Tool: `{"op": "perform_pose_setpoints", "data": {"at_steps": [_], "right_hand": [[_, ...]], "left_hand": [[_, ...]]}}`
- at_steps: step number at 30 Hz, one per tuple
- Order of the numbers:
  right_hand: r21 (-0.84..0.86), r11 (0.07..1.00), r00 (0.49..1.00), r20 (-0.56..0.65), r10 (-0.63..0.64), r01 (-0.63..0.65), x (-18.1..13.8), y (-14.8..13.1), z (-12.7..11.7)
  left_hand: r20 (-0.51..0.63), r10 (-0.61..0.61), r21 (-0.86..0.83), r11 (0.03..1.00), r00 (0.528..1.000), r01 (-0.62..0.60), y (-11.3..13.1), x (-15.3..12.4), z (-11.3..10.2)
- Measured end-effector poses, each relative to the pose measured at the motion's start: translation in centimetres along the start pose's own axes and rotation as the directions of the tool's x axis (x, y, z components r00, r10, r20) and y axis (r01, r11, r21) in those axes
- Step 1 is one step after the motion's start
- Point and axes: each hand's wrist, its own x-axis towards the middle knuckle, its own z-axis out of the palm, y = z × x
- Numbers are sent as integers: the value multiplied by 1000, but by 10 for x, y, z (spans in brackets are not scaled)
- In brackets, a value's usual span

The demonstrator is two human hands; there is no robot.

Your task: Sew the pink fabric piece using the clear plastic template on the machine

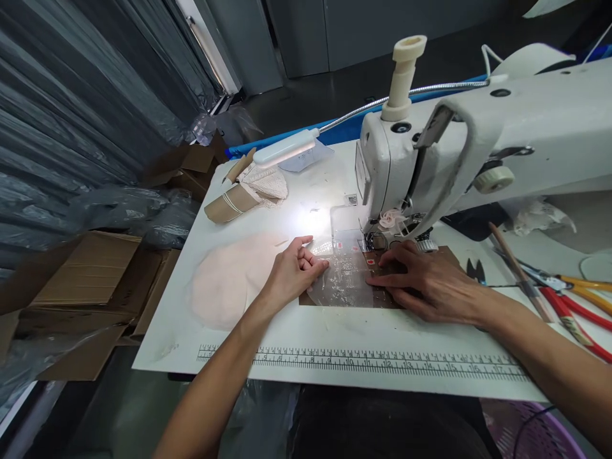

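**Hands at the sewing machine**

A printed ruler [373, 363] ran along the near edge of the counter [335, 331]. The left hand [291, 271], fingers loosely curled, pressed the edge of a clear sheet [342, 280] lying on a brown panel [382, 296]. The right hand [425, 280] lay flat, fingers spread, on the panel, gripping nothing. Beyond stood the machine [478, 140]; a lamp [284, 150] lay farther left.

Printed ruler scale [363, 362] running along the near edge of the white sewing table [335, 325]: black tick marks with numerals reading left to right, about 5, 6, 7, 8, 9, 10, 11 and onward to about 17; the lowest numbers are showing too blurred to read. No other legible lettering, brand or label is showing anywhere.
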Motion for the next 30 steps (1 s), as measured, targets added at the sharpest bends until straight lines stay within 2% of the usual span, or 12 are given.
{"op": "perform_pose_setpoints", "data": {"at_steps": [2,4,6,7,8,10,12,13,15,17,22,30], "right_hand": [[7,1000,1000,-1,0,0,-1,1,1],[10,1000,1000,-2,8,-8,-2,1,3],[8,1000,1000,-9,25,-25,-3,1,5],[9,999,999,-17,36,-36,-4,0,6],[13,999,999,-24,46,-46,-4,0,7],[32,998,999,-24,47,-46,-5,0,8],[52,998,999,-9,32,-31,-4,1,8],[59,998,1000,0,25,-25,-4,1,8],[57,998,1000,2,25,-25,-3,1,9],[41,998,998,-28,50,-49,-2,1,12],[47,991,972,-193,134,-127,-2,4,24],[-8,994,968,-226,106,-111,-1,5,22]], "left_hand": [[-10,20,17,1000,1000,-20,0,-1,0],[-97,91,104,991,991,-81,1,-2,1],[-224,248,313,934,943,-171,5,-4,4],[-231,350,440,870,908,-224,7,-4,6],[-178,450,552,782,875,-290,9,-3,9],[70,579,667,579,812,-470,14,1,14],[323,616,652,405,719,-640,18,8,19],[403,619,635,341,674,-693,19,12,21],[489,618,618,253,616,-744,21,21,25],[514,623,630,193,590,-752,22,29,27],[508,626,680,129,592,-721,23,42,28],[457,659,607,260,597,-751,14,46,25]]}}
